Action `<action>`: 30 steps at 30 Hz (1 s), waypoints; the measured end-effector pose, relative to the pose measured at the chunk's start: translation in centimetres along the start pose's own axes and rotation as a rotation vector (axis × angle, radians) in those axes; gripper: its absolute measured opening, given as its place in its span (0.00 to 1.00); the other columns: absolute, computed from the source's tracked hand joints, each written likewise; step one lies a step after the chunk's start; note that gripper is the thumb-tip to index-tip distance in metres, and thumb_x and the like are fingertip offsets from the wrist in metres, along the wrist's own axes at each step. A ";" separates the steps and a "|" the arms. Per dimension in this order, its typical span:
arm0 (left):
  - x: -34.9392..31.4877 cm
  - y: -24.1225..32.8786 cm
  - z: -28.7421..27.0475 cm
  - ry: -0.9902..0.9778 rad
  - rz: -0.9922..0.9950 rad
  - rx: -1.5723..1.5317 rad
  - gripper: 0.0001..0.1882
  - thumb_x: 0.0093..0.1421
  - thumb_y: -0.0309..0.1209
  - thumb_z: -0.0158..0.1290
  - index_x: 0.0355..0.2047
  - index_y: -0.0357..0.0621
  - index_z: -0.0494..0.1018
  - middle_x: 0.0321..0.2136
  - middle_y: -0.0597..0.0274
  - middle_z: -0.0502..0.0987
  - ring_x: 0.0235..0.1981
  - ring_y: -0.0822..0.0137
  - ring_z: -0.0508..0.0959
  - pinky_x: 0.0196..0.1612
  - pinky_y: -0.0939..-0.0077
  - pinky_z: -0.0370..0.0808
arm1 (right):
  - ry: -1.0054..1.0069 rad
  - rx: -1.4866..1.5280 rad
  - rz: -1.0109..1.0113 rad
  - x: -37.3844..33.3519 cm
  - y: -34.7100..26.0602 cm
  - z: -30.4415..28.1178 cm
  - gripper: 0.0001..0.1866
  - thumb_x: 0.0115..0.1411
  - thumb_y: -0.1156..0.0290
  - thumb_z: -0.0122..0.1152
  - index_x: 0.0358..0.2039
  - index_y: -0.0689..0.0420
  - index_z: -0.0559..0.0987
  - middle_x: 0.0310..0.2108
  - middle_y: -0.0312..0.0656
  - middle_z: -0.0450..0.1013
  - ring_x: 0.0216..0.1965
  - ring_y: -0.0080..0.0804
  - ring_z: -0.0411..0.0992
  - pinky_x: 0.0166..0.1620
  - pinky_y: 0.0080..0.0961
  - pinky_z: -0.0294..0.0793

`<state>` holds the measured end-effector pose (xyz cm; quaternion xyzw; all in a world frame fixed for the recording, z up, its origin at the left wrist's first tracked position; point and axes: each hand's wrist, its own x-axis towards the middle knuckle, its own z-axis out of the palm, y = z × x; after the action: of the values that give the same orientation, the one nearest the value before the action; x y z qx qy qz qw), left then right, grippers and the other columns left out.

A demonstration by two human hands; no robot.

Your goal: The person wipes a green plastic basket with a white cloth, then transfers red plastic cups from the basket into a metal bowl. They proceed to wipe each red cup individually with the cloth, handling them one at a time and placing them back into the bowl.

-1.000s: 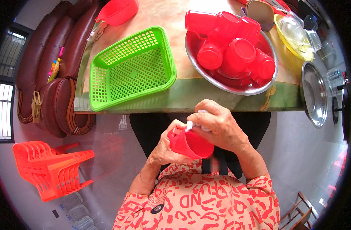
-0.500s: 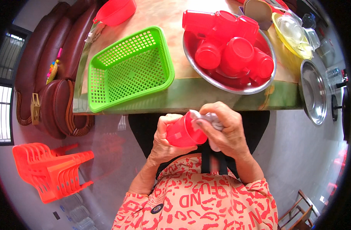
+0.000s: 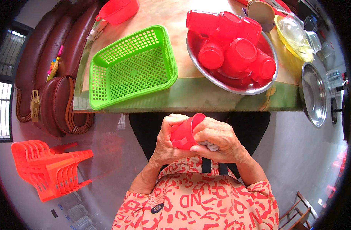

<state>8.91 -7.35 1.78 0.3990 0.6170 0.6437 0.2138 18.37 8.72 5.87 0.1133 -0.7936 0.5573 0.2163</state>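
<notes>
My left hand [image 3: 165, 138] is wrapped round a red plastic cup [image 3: 183, 135], held tilted over my lap just off the table's near edge. The cup's mouth faces my right hand [image 3: 219, 138], whose fingers reach into the opening. A bunched whitish-grey cloth [image 3: 210, 145] shows under that hand's fingers; the rest of it is hidden. Beyond the hands, a steel bowl [image 3: 236, 90] holds several red cups [image 3: 240, 55] in a heap, many bottom up. To its left stands a green plastic basket [image 3: 134, 71] with nothing in it.
A red basin [image 3: 118, 10] sits at the table's far left. A yellow basket [image 3: 294, 42] with clear containers stands far right, near a steel basin [image 3: 313, 94] at the table's edge. Stacked orange chairs [image 3: 49, 168] and a brown sofa [image 3: 43, 57] are on the left.
The cup has turned so its mouth faces more to the right. My right hand has moved down and deeper into the opening with the cloth. The view has shifted slightly.
</notes>
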 end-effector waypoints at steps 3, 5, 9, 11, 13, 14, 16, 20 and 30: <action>-0.1 -0.3 0.1 -0.010 -0.013 -0.014 0.43 0.35 0.30 0.75 0.47 0.43 0.59 0.44 0.54 0.70 0.45 0.65 0.74 0.48 0.70 0.73 | 0.092 0.207 0.111 -0.8 0.1 -0.3 0.09 0.50 0.77 0.67 0.29 0.60 0.75 0.26 0.41 0.70 0.28 0.34 0.71 0.33 0.28 0.71; -0.2 -0.2 0.3 0.036 -0.074 -0.036 0.43 0.36 0.30 0.75 0.48 0.43 0.58 0.44 0.54 0.70 0.45 0.66 0.74 0.48 0.70 0.73 | 0.223 0.321 0.250 -1.0 -0.3 -0.1 0.08 0.51 0.79 0.66 0.31 0.62 0.76 0.27 0.41 0.71 0.29 0.31 0.72 0.33 0.26 0.71; 0.3 1.0 0.4 0.058 -0.034 0.167 0.41 0.38 0.30 0.74 0.48 0.43 0.58 0.43 0.56 0.71 0.44 0.66 0.75 0.46 0.71 0.74 | 0.301 0.025 0.108 0.4 -0.2 1.2 0.13 0.51 0.81 0.65 0.39 0.59 0.79 0.32 0.44 0.72 0.33 0.36 0.73 0.36 0.28 0.73; 0.1 0.8 0.2 0.097 -0.082 0.212 0.39 0.39 0.33 0.74 0.46 0.44 0.60 0.41 0.57 0.72 0.42 0.67 0.76 0.44 0.72 0.74 | 0.238 -0.113 0.049 0.4 -0.1 1.4 0.16 0.49 0.80 0.65 0.41 0.57 0.79 0.35 0.45 0.70 0.34 0.40 0.72 0.36 0.30 0.74; 0.0 0.7 0.0 0.085 -0.172 0.170 0.38 0.39 0.33 0.74 0.46 0.44 0.61 0.40 0.57 0.73 0.41 0.68 0.76 0.44 0.71 0.75 | 0.195 -0.226 -0.010 0.3 0.1 1.4 0.18 0.46 0.79 0.66 0.40 0.57 0.79 0.35 0.45 0.70 0.32 0.39 0.71 0.33 0.29 0.74; -0.2 0.6 -0.1 0.079 -0.219 0.146 0.37 0.39 0.33 0.74 0.45 0.44 0.62 0.40 0.58 0.73 0.41 0.68 0.76 0.44 0.71 0.75 | 0.161 -0.281 -0.031 0.2 0.1 1.2 0.18 0.45 0.79 0.66 0.39 0.57 0.78 0.34 0.45 0.69 0.31 0.39 0.70 0.32 0.29 0.73; -0.4 0.4 -0.2 0.102 -0.287 0.137 0.36 0.40 0.32 0.73 0.45 0.43 0.62 0.40 0.58 0.73 0.41 0.69 0.76 0.44 0.73 0.75 | 0.100 -0.343 -0.061 -0.2 0.3 0.8 0.18 0.43 0.78 0.67 0.38 0.57 0.78 0.33 0.44 0.69 0.30 0.38 0.69 0.30 0.29 0.72; -0.2 0.4 0.0 0.153 -0.317 0.175 0.35 0.41 0.32 0.73 0.45 0.42 0.62 0.39 0.58 0.75 0.39 0.71 0.77 0.43 0.76 0.76 | 0.079 -0.348 -0.043 -1.2 0.2 0.5 0.16 0.43 0.78 0.67 0.36 0.58 0.77 0.32 0.43 0.69 0.29 0.38 0.68 0.30 0.29 0.72; -0.1 1.1 1.2 0.230 -0.244 0.512 0.33 0.40 0.37 0.70 0.43 0.44 0.64 0.35 0.50 0.76 0.35 0.50 0.80 0.35 0.62 0.77 | 0.196 -0.538 -0.182 0.2 0.8 2.5 0.20 0.39 0.73 0.63 0.38 0.60 0.77 0.36 0.44 0.68 0.32 0.39 0.69 0.33 0.32 0.74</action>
<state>10.12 -6.88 2.74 0.2874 0.8226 0.4780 0.1108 17.26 6.65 4.55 0.0685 -0.8745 0.3138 0.3634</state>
